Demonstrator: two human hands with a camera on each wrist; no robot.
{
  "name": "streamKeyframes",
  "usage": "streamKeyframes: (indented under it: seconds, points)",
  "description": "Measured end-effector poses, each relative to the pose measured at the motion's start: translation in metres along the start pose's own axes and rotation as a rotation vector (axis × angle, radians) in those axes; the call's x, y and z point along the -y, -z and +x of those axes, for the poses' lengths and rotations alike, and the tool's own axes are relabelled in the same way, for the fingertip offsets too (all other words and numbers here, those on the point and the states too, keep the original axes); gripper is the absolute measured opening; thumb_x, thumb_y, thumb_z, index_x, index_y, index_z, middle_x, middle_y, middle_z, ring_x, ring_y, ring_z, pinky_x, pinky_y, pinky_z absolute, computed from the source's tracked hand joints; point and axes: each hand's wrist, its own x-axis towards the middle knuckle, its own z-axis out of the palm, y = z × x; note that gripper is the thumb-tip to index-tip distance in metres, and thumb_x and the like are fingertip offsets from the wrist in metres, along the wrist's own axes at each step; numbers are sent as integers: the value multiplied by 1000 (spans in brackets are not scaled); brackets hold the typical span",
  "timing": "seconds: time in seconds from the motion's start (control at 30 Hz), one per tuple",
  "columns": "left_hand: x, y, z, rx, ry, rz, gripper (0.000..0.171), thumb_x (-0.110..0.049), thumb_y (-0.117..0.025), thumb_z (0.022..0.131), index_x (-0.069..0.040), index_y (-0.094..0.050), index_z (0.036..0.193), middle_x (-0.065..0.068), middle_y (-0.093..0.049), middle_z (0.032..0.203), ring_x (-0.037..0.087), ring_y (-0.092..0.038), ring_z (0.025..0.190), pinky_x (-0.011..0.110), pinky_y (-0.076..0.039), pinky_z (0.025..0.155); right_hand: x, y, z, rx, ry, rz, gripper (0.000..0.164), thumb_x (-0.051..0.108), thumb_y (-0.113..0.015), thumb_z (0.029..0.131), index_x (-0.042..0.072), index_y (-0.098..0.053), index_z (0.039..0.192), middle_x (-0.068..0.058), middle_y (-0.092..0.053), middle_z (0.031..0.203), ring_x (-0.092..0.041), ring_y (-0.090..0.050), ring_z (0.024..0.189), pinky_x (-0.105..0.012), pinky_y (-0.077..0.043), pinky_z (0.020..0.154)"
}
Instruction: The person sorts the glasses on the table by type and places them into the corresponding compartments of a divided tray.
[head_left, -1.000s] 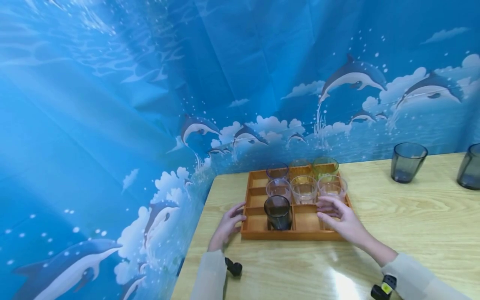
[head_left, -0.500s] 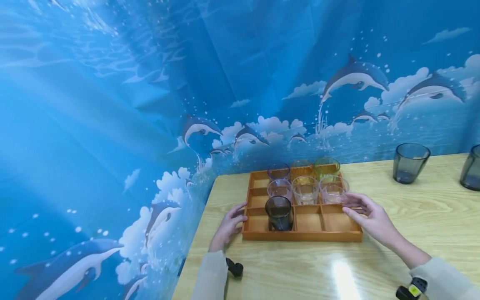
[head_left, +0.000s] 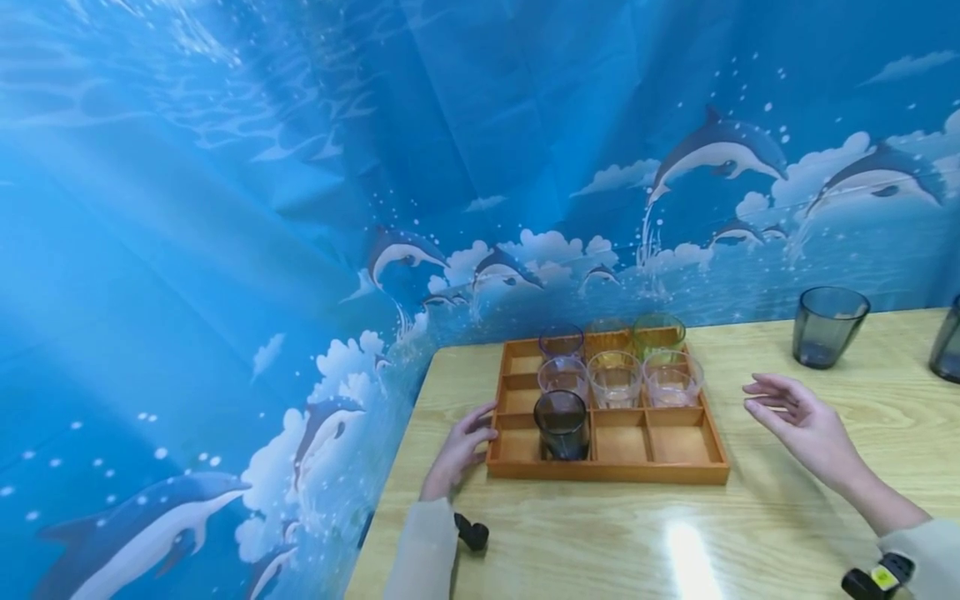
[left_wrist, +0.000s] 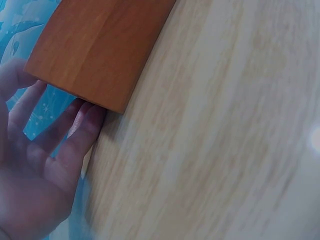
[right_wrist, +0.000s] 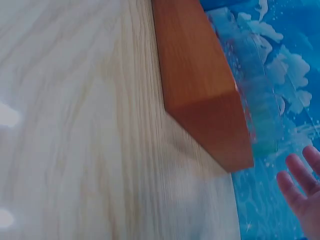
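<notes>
My left hand (head_left: 456, 454) rests against the left side of a wooden compartment tray (head_left: 607, 472), its fingertips touching the outer wall (left_wrist: 90, 55). A dark grey glass (head_left: 562, 425) stands upright in the tray's front row, second compartment from the left. Behind it are three clear glasses, a left one (head_left: 564, 379), a middle one (head_left: 615, 381) and a right one (head_left: 672, 381). The back row holds a blue-rimmed glass (head_left: 561, 340), an amber glass (head_left: 607, 337) and a green glass (head_left: 658, 335). My right hand (head_left: 810, 429) hovers right of the tray, fingers loosely bent, holding nothing.
Right of the tray, a dark grey glass (head_left: 828, 327) stands near the back edge of the light wooden table (head_left: 592, 542). Another dark glass (head_left: 951, 346) is cut off by the right edge. A blue dolphin-print curtain (head_left: 480, 150) hangs behind and to the left.
My right hand has moved right, from over the tray's front right compartments, past its right edge, to above the table. My left hand stays at the tray's left side.
</notes>
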Motion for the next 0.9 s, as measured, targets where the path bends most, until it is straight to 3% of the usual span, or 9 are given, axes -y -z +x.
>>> streamKeyframes:
  seconds: [0.27, 0.53, 0.67, 0.77, 0.9]
  points:
    - [-1, -2, -1, 3, -4, 11, 53, -15, -62, 85, -25, -49, 135, 12, -41, 140, 29, -47, 117, 52, -44, 88, -14, 23, 2, -58, -60, -40, 42, 9, -60, 89, 8, -48, 130, 26, -55, 105, 15, -50, 93, -2, -38, 73]
    - [-3, -1, -3, 4, -6, 11, 54, -16, -62, 86, -24, -47, 137, 13, -39, 141, 31, -45, 119, 55, -41, 90, -29, 41, 9, -157, -134, -131, 55, 18, -59, 91, -1, -38, 138, 32, -43, 106, 19, -41, 92, 0, -34, 70]
    - [-4, -2, -3, 2, -6, 15, 54, -16, -62, 86, -23, -46, 138, 14, -39, 141, 31, -45, 118, 56, -41, 90, -37, 48, 13, -187, -164, -161, 61, 21, -58, 91, 3, -30, 143, 29, -41, 106, 20, -37, 89, 1, -32, 69]
    - [-5, -2, -3, -6, 0, 15, 53, -16, -61, 86, -24, -48, 136, 12, -41, 140, 30, -47, 117, 53, -43, 89, -43, 54, 16, -199, -186, -182, 65, 22, -59, 91, 5, -26, 145, 19, -46, 110, 20, -35, 88, 0, -31, 68]
    - [-4, -2, -2, -10, 0, 15, 52, -15, -61, 85, -26, -50, 134, 11, -43, 137, 29, -48, 115, 50, -45, 87, -48, 60, 21, -201, -232, -214, 68, 25, -58, 91, 4, -23, 146, -13, -48, 129, 18, -34, 90, 0, -30, 67]
